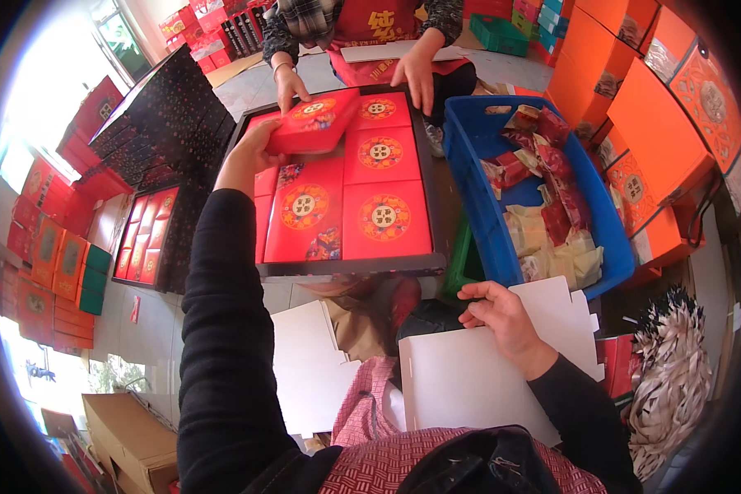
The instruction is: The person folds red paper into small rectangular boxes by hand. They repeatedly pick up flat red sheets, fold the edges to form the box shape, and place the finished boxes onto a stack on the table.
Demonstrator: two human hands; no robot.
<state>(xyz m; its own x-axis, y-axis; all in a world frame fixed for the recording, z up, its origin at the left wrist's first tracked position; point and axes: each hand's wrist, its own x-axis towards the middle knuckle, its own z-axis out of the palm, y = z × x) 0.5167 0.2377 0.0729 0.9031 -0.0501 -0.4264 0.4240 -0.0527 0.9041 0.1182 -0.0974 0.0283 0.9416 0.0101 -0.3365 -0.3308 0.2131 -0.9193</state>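
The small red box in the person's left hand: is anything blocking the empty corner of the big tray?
Nothing visible blocks it. The left hand holds the small red patterned cardboard box tilted above the top-left corner of the dark tray. A co-worker's hand touches the box's far edge, not the gap.

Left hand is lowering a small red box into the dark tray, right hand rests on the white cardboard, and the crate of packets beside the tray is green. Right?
Not quite: the head view shows the crate is blue. The rest holds: left hand, red box, tray, right hand, white cardboard.
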